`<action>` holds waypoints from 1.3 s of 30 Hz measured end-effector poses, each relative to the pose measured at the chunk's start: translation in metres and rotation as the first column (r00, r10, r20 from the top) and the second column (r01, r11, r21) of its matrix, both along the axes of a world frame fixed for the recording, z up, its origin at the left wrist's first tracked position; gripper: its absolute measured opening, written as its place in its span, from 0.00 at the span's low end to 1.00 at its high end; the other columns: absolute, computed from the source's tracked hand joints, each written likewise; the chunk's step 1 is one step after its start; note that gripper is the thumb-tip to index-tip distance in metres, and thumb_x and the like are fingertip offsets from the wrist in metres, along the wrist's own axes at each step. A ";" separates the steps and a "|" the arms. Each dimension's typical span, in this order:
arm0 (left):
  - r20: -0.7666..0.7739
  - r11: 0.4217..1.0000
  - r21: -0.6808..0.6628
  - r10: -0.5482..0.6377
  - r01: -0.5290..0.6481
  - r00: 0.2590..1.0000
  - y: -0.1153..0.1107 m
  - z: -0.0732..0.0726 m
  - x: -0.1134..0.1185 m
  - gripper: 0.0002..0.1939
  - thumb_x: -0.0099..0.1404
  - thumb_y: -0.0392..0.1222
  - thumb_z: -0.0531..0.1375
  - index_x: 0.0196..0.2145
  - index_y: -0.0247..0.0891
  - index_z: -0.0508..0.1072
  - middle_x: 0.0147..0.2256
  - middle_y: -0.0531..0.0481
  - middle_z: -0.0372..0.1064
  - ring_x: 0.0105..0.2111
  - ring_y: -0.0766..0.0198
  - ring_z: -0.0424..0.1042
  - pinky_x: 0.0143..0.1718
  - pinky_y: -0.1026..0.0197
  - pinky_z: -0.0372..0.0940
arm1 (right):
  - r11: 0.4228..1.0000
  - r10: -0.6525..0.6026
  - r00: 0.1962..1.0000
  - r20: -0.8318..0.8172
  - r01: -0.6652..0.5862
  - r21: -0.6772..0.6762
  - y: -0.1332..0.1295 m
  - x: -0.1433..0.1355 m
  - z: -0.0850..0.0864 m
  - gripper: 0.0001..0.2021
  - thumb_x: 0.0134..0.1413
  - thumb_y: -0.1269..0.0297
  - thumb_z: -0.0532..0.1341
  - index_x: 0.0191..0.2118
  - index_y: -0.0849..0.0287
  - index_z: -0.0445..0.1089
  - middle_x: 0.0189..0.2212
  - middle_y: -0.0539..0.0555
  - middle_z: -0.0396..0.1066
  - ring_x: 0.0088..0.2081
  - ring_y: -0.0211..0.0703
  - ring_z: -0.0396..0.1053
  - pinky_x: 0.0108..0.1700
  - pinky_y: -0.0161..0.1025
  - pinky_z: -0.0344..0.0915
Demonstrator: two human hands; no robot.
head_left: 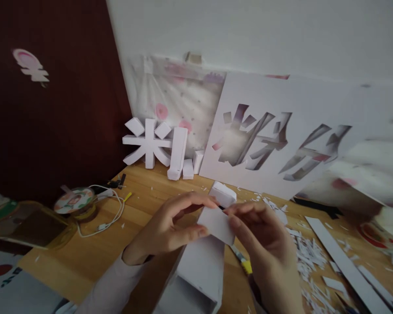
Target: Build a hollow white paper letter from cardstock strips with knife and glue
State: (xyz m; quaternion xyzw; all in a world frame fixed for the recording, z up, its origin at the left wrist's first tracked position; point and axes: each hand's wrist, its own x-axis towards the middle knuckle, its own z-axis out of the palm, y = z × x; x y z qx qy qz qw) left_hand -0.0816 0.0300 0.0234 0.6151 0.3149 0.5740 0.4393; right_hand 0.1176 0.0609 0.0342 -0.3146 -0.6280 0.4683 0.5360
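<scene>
My left hand (173,226) pinches the left edge of a small white board piece (216,223), thumb in front and fingers along the top. The fingertips of my right hand (265,248) close on that piece's right edge. Just below it lies a long white box-like board form (201,264), hollow at its near end; whether the two touch I cannot tell. A small white block (222,194) sits behind my fingers. Partly hidden by my right hand is a cutter knife (245,264) with a yellow part.
White three-dimensional character pieces (149,144) stand against the wall. A white board (258,174) with cut-out characters leans beside them. Paper scraps (309,253) and white strips (343,261) cover the right. Left are a tape roll (75,200), a white cable (118,213) and a bottle (32,222).
</scene>
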 end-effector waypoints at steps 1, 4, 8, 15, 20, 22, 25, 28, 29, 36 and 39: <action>0.008 1.000 -0.018 -0.002 0.002 1.000 -0.001 0.000 -0.001 0.17 0.65 0.39 0.69 0.51 0.48 0.78 0.54 0.49 0.75 0.56 0.59 0.74 0.56 0.61 0.67 | 0.995 0.077 0.994 -0.073 -0.081 -0.061 0.005 -0.003 0.001 0.03 0.62 0.65 0.70 0.38 0.48 0.76 0.37 0.45 0.80 0.41 0.34 0.77 0.43 0.27 0.70; 0.044 0.997 -0.068 -0.020 0.023 0.999 -0.004 0.000 -0.006 0.15 0.66 0.39 0.68 0.51 0.49 0.78 0.53 0.49 0.75 0.51 0.61 0.76 0.48 0.65 0.70 | 0.932 0.275 0.930 -0.244 -0.320 -0.171 0.017 -0.012 -0.004 0.04 0.60 0.65 0.71 0.38 0.49 0.77 0.39 0.46 0.81 0.43 0.34 0.76 0.45 0.27 0.69; 0.111 0.992 -0.119 -0.016 0.029 0.994 -0.010 -0.003 -0.007 0.14 0.67 0.39 0.67 0.50 0.49 0.78 0.55 0.49 0.75 0.51 0.62 0.76 0.47 0.67 0.70 | 0.881 0.330 0.867 -0.372 -0.425 -0.207 0.019 -0.018 -0.013 0.04 0.58 0.64 0.72 0.37 0.50 0.77 0.39 0.45 0.80 0.45 0.35 0.75 0.48 0.30 0.68; 0.256 0.982 -0.187 0.079 -0.031 0.964 -0.014 -0.007 0.011 0.11 0.66 0.41 0.68 0.47 0.49 0.81 0.52 0.53 0.78 0.48 0.65 0.77 0.47 0.69 0.71 | 0.894 0.295 0.864 -0.407 -0.401 -0.203 0.015 -0.021 -0.016 0.05 0.58 0.65 0.71 0.37 0.51 0.76 0.37 0.46 0.77 0.42 0.35 0.73 0.45 0.32 0.66; 0.232 0.973 -0.193 0.169 -0.125 0.958 -0.012 -0.008 0.014 0.14 0.66 0.41 0.68 0.49 0.53 0.81 0.51 0.56 0.81 0.49 0.68 0.78 0.48 0.72 0.70 | 0.900 0.287 0.868 -0.405 -0.389 -0.195 0.019 -0.023 -0.013 0.06 0.57 0.66 0.71 0.36 0.52 0.73 0.35 0.46 0.78 0.39 0.36 0.73 0.43 0.34 0.66; 0.177 0.965 -0.201 0.205 -0.169 0.963 -0.014 -0.007 0.014 0.15 0.66 0.42 0.68 0.50 0.54 0.81 0.52 0.56 0.80 0.52 0.67 0.77 0.50 0.72 0.69 | 0.898 0.292 0.868 -0.402 -0.393 -0.196 0.019 -0.024 -0.011 0.07 0.57 0.66 0.71 0.35 0.53 0.72 0.34 0.47 0.77 0.38 0.37 0.73 0.40 0.34 0.66; 0.121 0.943 -0.231 0.271 -0.238 0.955 -0.019 -0.004 0.015 0.13 0.65 0.45 0.69 0.49 0.54 0.82 0.52 0.54 0.80 0.50 0.64 0.78 0.48 0.69 0.70 | 0.887 0.316 0.859 -0.403 -0.418 -0.196 0.020 -0.023 -0.010 0.08 0.56 0.65 0.71 0.34 0.54 0.71 0.32 0.48 0.76 0.37 0.38 0.73 0.39 0.35 0.64; 0.081 0.928 -0.230 0.318 -0.293 0.944 -0.021 0.000 0.020 0.15 0.62 0.47 0.71 0.47 0.53 0.82 0.52 0.51 0.81 0.52 0.59 0.78 0.48 0.65 0.70 | 0.874 0.331 0.844 -0.422 -0.443 -0.200 0.021 -0.020 -0.010 0.08 0.55 0.64 0.71 0.33 0.55 0.71 0.31 0.47 0.74 0.36 0.37 0.72 0.39 0.36 0.65; 0.065 0.924 -0.229 0.328 -0.306 0.942 -0.022 0.000 0.021 0.15 0.61 0.48 0.71 0.47 0.53 0.82 0.52 0.51 0.81 0.52 0.58 0.78 0.49 0.65 0.70 | 0.870 0.333 0.839 -0.429 -0.449 -0.203 0.022 -0.019 -0.011 0.08 0.55 0.64 0.71 0.33 0.55 0.71 0.31 0.47 0.74 0.35 0.37 0.72 0.39 0.36 0.65; -0.016 0.897 -0.236 0.382 -0.374 0.924 -0.023 0.005 0.024 0.14 0.62 0.47 0.70 0.47 0.50 0.82 0.52 0.51 0.80 0.51 0.61 0.78 0.50 0.66 0.68 | 0.856 0.344 0.821 -0.456 -0.474 -0.206 0.026 -0.015 -0.014 0.11 0.53 0.61 0.73 0.33 0.55 0.70 0.33 0.49 0.75 0.37 0.40 0.73 0.42 0.39 0.66; 0.017 0.908 -0.242 0.357 -0.343 0.934 -0.022 0.009 0.025 0.17 0.62 0.44 0.70 0.50 0.50 0.80 0.51 0.51 0.80 0.52 0.60 0.77 0.51 0.64 0.68 | 0.857 0.348 0.811 -0.469 -0.478 -0.191 0.026 -0.015 -0.014 0.12 0.52 0.59 0.73 0.33 0.54 0.70 0.34 0.49 0.77 0.37 0.40 0.74 0.43 0.40 0.67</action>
